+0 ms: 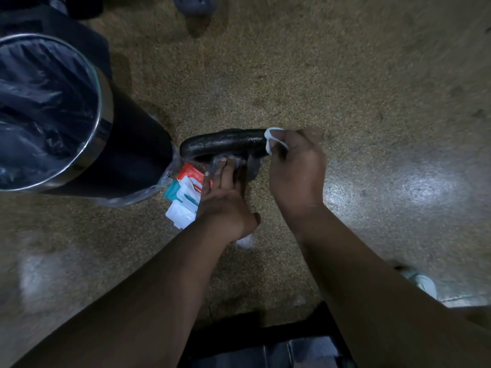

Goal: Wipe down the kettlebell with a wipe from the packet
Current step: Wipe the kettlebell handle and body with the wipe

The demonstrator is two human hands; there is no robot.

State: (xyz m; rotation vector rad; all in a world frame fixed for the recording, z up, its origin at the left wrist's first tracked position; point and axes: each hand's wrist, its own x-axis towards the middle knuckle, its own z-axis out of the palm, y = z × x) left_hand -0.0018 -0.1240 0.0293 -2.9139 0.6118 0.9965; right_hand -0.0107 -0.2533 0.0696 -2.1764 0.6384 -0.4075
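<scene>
A black kettlebell (223, 144) stands on the speckled floor, seen from above with its handle across the top. My right hand (297, 168) grips a white wipe (272, 140) wrapped round the right end of the handle. My left hand (225, 200) reaches forward with straight fingers resting on the kettlebell's grey body, below the handle. The wipe packet (186, 197), white with red and teal, lies on the floor just left of my left hand, partly hidden by it.
A round bin (101, 123) with a metal rim and dark liner stands at the left, close to the kettlebell. A grey shoe (194, 4) shows at the top. My white shoe (422, 282) is at lower right. Bare floor spreads to the right.
</scene>
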